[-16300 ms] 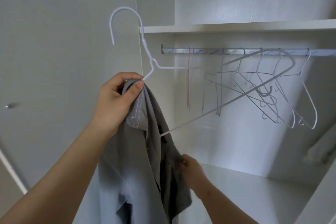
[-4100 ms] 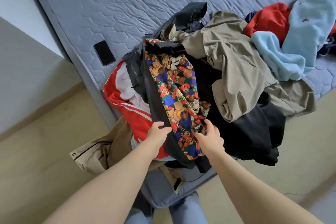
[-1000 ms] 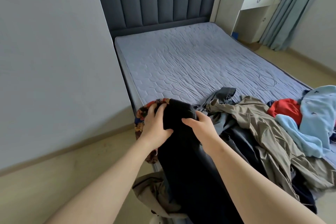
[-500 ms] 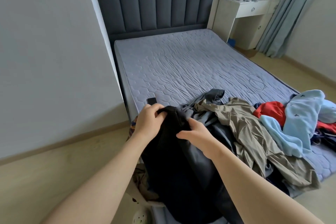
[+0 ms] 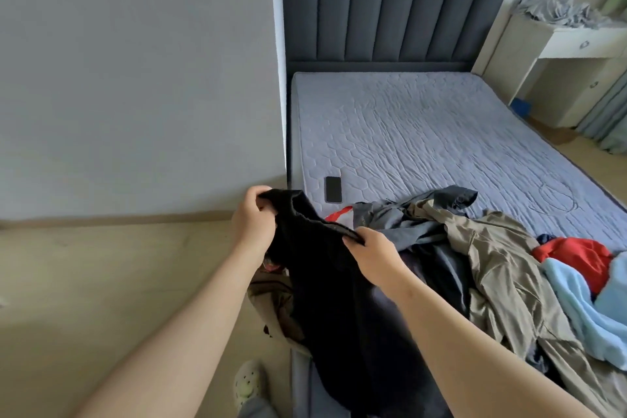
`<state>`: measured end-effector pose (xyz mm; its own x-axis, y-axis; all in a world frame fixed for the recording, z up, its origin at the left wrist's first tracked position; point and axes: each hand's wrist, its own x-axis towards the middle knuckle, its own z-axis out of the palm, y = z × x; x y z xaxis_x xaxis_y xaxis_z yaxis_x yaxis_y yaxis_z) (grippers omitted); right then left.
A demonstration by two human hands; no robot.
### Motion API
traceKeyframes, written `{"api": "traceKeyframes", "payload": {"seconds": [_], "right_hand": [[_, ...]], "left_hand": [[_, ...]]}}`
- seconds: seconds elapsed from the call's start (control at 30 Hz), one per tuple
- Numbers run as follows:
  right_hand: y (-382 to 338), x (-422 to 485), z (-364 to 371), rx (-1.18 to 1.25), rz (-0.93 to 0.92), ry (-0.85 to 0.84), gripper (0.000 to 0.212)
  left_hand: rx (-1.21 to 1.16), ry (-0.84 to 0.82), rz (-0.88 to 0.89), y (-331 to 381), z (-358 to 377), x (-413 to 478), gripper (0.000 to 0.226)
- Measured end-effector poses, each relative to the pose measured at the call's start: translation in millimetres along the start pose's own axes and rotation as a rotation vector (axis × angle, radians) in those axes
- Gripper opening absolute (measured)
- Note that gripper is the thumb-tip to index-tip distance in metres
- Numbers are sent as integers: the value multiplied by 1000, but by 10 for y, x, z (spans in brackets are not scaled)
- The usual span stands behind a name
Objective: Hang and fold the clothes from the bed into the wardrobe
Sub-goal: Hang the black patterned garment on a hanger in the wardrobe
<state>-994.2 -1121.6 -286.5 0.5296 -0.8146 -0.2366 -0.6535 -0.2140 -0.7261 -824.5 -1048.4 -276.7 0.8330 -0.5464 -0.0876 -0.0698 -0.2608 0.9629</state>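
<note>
At the near left edge of the bed [image 5: 424, 132], both hands hold up a black piece of clothing [image 5: 325, 282]. The left hand [image 5: 252, 217] has its grip curled tight round one end of the top edge. The right hand [image 5: 371, 253] pinches the same edge a bit to the right. The rest of the black cloth hangs down over the near side of the bed.

I think the step is picking one thing out of the heap and finding its top. Next, the hands need to lift it clear so no other clothes come along, then carry it to the wardrobe, which is not in view.

To the right lie a tan jacket [image 5: 492, 258], a red top [image 5: 573, 254] and a light blue fleece [image 5: 583, 309], all in a heap. A phone [image 5: 333, 189] lies on the mattress near the heap, and dragged cloth could knock it. Brown clothing [image 5: 271, 302] hangs off the bed under the black one and could slide to the floor. Far right stands a white desk [image 5: 576, 44] with grey cloth [image 5: 563, 12] on top.
</note>
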Motion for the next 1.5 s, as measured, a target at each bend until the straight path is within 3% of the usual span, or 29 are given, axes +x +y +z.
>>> {"api": "traceKeyframes", "payload": {"seconds": [0.2,0.33,0.47,0.6,0.73,0.8,0.87,0.93,1.0,1.13,1.3,1.5], "right_hand": [[-660,92,246,612,109,-74,16],[-1165,85,548,910,168,-197,13],[-1639,16,933,1135,168,-314,18],[-2245,-52,1360,1261,158,-434,23],[-2943,-62,1802,1343,113,-520,15],[-3189,-69,1977,1374,82,-570,19],[-3391,-88,2179,1376,58,-628,20],[-3506,-107,2347,1376,53,-674,23],[-3634,-126,2555,1381,82,-699,26],[-3882,-227,2989,1277,195,-739,27],[-4169,-302,3433,1037,197,-784,35],[-4497,-408,3941,851,135,-894,40]], "left_hand": [[-136,-34,-123,-67,-507,-111,50],[-158,-39,-107,-77,-1027,-121,38],[-124,-238,-8,-65,-1563,-156,24],[-21,-326,6,-271,-2173,-110,59],[-1,-249,80,-380,-2765,38,81],[-26,-111,160,-400,-2949,127,78],[-15,82,193,-433,-3202,233,58],[73,231,191,-464,-3456,323,37],[40,319,154,-531,-3774,407,32],[-127,423,120,-557,-4322,470,24],[16,438,167,-579,-4851,468,23],[89,640,251,-496,-5402,417,25]]}}
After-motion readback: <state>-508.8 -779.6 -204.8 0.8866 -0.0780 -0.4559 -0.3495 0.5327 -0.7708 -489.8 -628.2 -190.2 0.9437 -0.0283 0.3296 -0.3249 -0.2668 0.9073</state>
